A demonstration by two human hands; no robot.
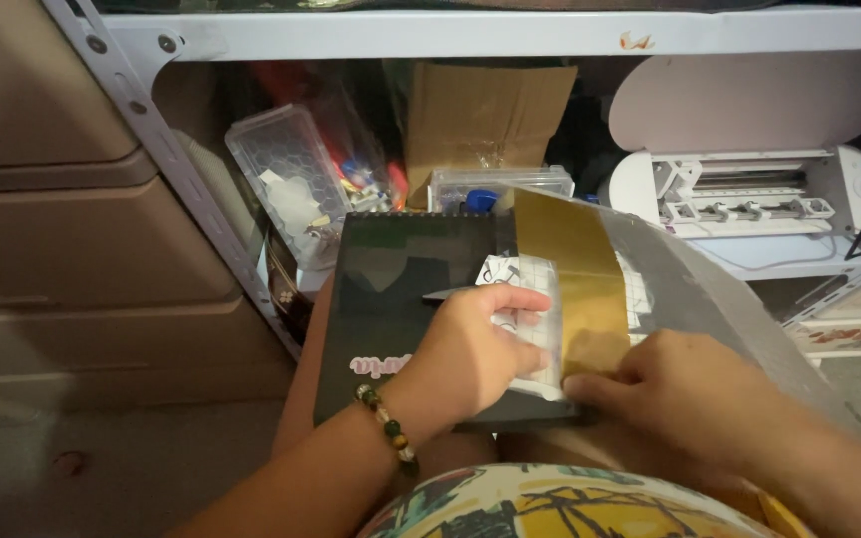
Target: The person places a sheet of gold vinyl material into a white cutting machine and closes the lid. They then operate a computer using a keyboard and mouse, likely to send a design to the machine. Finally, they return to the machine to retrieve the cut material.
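Gold vinyl sheet (575,284) lies across a black spiral notebook (401,299) resting on my lap, below a white metal shelf (510,32). White cutting machine (749,189) sits behind, right. Gridded transfer sheet (530,289) lies beside the gold, on the notebook. My right hand (680,389): fingers pinched shut on the gold sheet's lower edge. My left hand (475,349): fingers curled, pressing down on the transfer sheet.

A black notebook (391,299) bears pink lettering just left of the left hand's fingers (510,299). A gold sheet (570,279) lies between both hands, beside a silver-grey sheet (710,299). The bracelet (388,426) has green and amber beads. The cutting machine (749,159) is white.
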